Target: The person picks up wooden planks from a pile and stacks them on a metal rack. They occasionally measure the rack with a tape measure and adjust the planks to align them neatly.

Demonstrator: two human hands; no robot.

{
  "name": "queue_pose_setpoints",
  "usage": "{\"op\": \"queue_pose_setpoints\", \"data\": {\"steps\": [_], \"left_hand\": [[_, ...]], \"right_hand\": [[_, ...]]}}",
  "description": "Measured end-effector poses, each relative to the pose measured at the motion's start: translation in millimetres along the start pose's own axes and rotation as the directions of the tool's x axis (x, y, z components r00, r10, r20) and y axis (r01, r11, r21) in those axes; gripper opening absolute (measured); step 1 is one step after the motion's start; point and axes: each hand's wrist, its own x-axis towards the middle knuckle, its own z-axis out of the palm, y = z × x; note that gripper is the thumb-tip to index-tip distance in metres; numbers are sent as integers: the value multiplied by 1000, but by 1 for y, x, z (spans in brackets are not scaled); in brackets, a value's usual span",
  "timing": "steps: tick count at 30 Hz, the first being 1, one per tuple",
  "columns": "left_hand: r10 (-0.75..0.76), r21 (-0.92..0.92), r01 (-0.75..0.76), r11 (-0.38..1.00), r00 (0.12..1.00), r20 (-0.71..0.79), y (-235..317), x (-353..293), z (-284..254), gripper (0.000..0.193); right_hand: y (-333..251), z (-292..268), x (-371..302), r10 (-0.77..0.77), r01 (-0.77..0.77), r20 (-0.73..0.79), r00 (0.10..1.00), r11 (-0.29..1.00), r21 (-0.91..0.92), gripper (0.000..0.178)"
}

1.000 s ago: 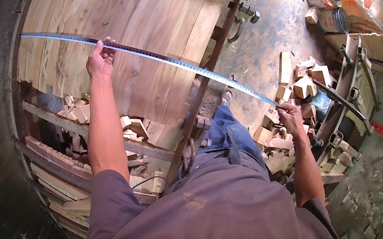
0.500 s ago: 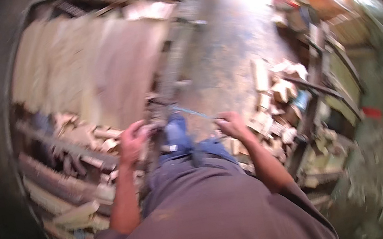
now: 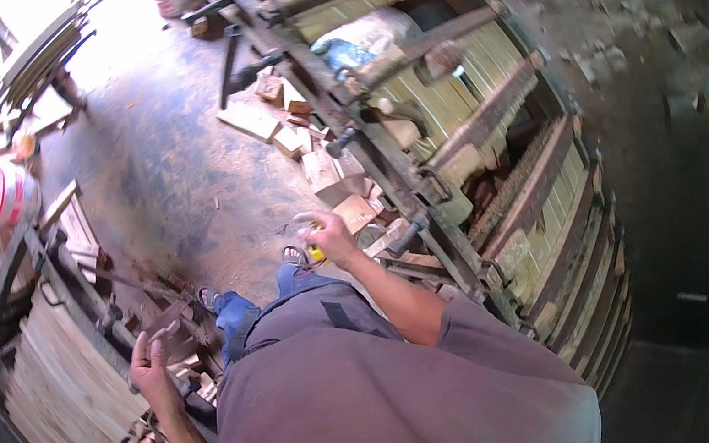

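While cupping yellow tape measure (image 3: 316, 253) in right hand (image 3: 329, 237), curls fingers partway around it, presumably for secure hold, near wood blocks (image 3: 355, 214). Holds left hand (image 3: 153, 369) well apart, with fingers half open, without visible grip on anything, near boards (image 3: 66, 388), seemingly set in metal frame (image 3: 2, 288) to stay together.

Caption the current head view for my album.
Right hand holding a small yellow object, left hand open near stacked boards, wood blocks on the floor.

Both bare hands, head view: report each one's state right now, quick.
Left bare hand: open, loosely curled, nothing visible in it.
Right bare hand: closed, holding a small yellow object, apparently a tape measure, mostly hidden.
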Motion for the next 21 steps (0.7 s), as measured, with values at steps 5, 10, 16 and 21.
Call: {"op": "queue_pose_setpoints", "data": {"steps": [5,10,16,21], "left_hand": [[-129,82,116,990,977,168,23,-17,108,41],[-160,193,85,978,895,416,-2,-22,140,40],[-166,268,51,962,889,427,-20,-16,140,43],[-227,444,19,896,878,421,-12,-6,153,45]], "right_hand": [[17,-132,-25,130,108,-449,884,879,465,24],[20,-247,-81,248,287,-782,572,832,474,15],[87,-340,-166,188,461,-975,117,860,221,11],[68,-424,-225,354,228,-911,-210,924,307,11]]}}
